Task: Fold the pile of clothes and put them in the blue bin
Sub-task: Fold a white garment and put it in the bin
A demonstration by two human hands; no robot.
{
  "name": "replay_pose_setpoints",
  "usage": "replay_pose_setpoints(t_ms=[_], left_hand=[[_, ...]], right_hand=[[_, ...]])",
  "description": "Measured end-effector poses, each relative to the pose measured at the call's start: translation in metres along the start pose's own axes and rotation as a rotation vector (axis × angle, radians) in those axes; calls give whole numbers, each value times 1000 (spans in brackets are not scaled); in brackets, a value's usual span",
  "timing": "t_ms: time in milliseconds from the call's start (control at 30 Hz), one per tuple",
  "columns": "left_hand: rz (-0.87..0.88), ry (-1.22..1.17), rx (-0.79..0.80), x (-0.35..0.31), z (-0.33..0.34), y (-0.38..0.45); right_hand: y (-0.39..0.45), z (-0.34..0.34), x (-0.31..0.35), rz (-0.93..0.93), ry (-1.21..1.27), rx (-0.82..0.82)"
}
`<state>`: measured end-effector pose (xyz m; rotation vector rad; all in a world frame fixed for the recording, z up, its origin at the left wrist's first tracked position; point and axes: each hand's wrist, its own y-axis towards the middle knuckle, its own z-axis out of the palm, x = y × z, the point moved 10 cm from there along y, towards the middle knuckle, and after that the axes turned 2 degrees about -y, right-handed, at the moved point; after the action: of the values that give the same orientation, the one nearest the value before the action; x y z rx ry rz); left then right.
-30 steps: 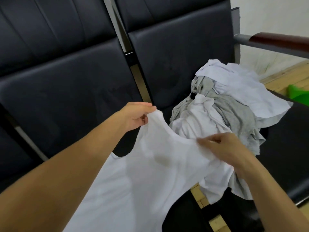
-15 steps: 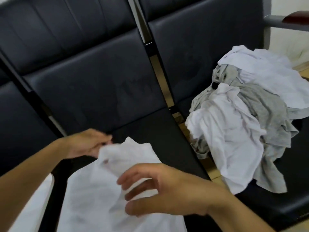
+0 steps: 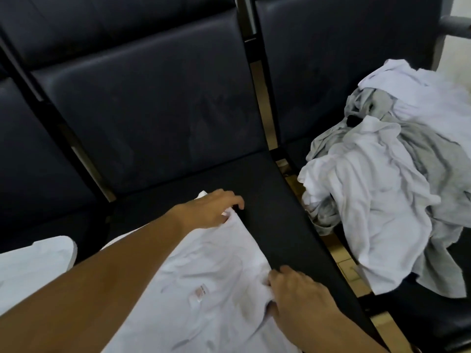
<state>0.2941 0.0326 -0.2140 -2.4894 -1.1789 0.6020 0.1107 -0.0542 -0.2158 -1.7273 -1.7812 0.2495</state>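
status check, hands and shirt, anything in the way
Left hand pinching white shirt at far corner. Right hand gripping near edge. Shirt on black seat. Nothing blocking.

Your two bare forearms enter from the lower edge of the head view. Your left hand [image 3: 212, 208] and its forearm carry no sleeve, watch, band or ring as far as the frame shows. Your right hand [image 3: 297, 294] is likewise ungloved, with a bare wrist and no visible jewellery. No upper garment on either arm is in view.
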Motion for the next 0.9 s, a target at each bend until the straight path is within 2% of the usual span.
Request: replay_pose_setpoints(t_ms=[100,167,233,333,467,600,667,733,800,833,900], left_hand=[[-30,-159,39,8,6,-7],[-63,-188,-25,15,-4,-21],[-109,-250,-202,31,-27,-44],[-165,-338,-515,52,-78,-106],[-201,-228,-781,52,-145,-225],[-99,363,-844,6,-188,-334],[-11,551,-920,-17,-206,-390],[-32,482,-1085,-27,-233,-445],[-71,233,-1274,-30,-253,-502],[-57,138,-1343,-35,-256,-521],[-53,26,-1346,-44,-253,-545]], right_hand=[[0,-6,2,-16,181,-38],[-1,-16,2,-25,346,-84],[-2,-33,-3,-46,500,-168],[-13,-73,-8,-103,558,-380],[-58,-140,8,-218,477,-677],[-109,-202,49,-428,129,-814],[-149,-236,74,-529,19,-889],[-198,-281,93,-596,-56,-1055],[-248,-317,108,-660,-22,-1176],[-264,-328,113,-646,-2,-1180],[-285,-342,121,-583,-67,-1143]])
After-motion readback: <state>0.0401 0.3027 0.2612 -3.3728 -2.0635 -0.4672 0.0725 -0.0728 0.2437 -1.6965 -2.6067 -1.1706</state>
